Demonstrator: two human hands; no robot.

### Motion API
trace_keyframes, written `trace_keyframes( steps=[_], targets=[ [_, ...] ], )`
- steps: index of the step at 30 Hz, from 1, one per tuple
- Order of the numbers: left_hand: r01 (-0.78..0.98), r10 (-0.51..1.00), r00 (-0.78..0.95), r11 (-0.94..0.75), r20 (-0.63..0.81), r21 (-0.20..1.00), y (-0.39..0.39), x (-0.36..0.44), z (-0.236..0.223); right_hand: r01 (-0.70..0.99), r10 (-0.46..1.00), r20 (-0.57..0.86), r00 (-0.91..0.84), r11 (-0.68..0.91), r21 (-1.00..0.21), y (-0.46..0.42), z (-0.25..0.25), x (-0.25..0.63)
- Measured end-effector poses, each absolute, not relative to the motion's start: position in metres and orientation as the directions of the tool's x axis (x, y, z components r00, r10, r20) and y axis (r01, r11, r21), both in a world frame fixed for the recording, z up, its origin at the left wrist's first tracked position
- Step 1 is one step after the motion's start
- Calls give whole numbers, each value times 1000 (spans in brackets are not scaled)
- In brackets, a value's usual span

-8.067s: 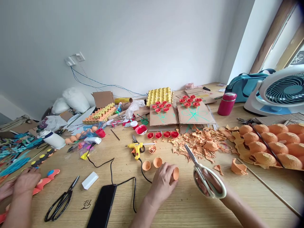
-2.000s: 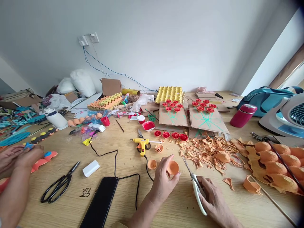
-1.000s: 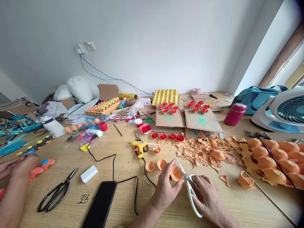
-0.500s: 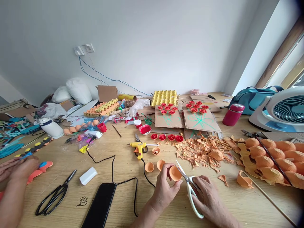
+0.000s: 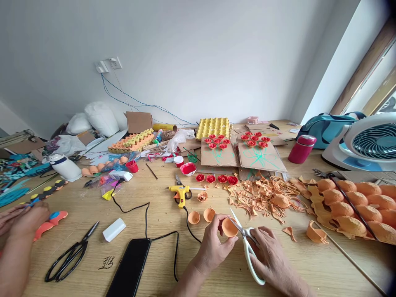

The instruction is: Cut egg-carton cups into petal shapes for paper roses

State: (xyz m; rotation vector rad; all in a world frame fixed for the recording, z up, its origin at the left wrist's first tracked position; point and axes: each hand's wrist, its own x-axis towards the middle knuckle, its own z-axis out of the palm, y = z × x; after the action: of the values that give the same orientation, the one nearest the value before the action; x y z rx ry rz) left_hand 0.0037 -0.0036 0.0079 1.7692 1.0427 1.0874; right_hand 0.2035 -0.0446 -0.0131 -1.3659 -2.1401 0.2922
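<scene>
Holding cup [image 5: 229, 227] in left hand [image 5: 215, 243], scissors [image 5: 244, 232] in right [image 5: 269, 252].

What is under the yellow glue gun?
A pair of scissors: its blades stick out past the far side of the glue gun, and dark handle loops show beside it. The part directly beneath is covered, so I can't tell whether anything else lies there.

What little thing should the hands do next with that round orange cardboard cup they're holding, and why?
I'd probably have the right hand gently squeeze the white-handled metal scissors at the rim of the round orange cardboard cup. The blades look parted right there, and the left hand has the cup between fingers and thumb.
</scene>
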Motion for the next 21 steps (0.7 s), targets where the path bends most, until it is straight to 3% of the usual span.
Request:
trace_keyframes(
  steps=[8,21],
  targets=[
    [192,913,322,-323,251,927,-1,0,12,749,884,322,-340,461,-475,-45,-15,207],
    [-37,903,364,-232,230,972,1,-2,13,731,871,355,-340,482,-482,-47,-16,209]
  ],
)
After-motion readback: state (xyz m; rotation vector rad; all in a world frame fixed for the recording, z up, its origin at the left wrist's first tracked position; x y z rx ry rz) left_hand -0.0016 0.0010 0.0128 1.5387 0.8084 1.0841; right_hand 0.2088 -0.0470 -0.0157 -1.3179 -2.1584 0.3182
